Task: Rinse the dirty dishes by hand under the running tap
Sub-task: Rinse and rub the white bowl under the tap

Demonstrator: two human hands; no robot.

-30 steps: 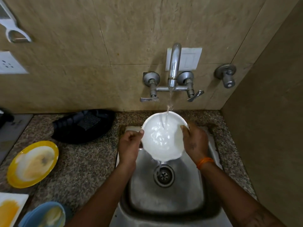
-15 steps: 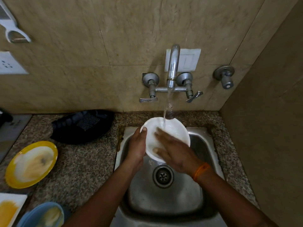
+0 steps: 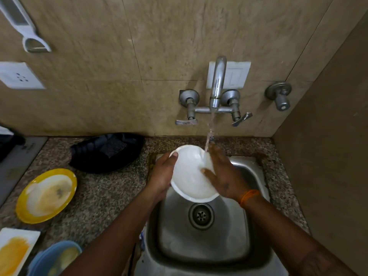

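— How far has the washing-up got?

— One piece is in hand. The left hand (image 3: 161, 177) has its grip pinched on the rim of the white bowl (image 3: 191, 176), thumb on the upper edge, holding it tilted over the sink (image 3: 201, 244). The right hand (image 3: 223, 176) lies spread flat against the bowl's inside, fingers open, wiping. Water from the tap (image 3: 217, 84) lands just at the bowl's far edge by those fingers.

— And what's left?

— Most of it, I'd say. On the tabletop (image 3: 103, 196) to the left sit a yellow plate (image 3: 46, 195) smeared with residue, a white square plate (image 3: 15, 251) with an orange stain, and a blue bowl (image 3: 53, 257), all still dirty. The white bowl looks nearly clean already.
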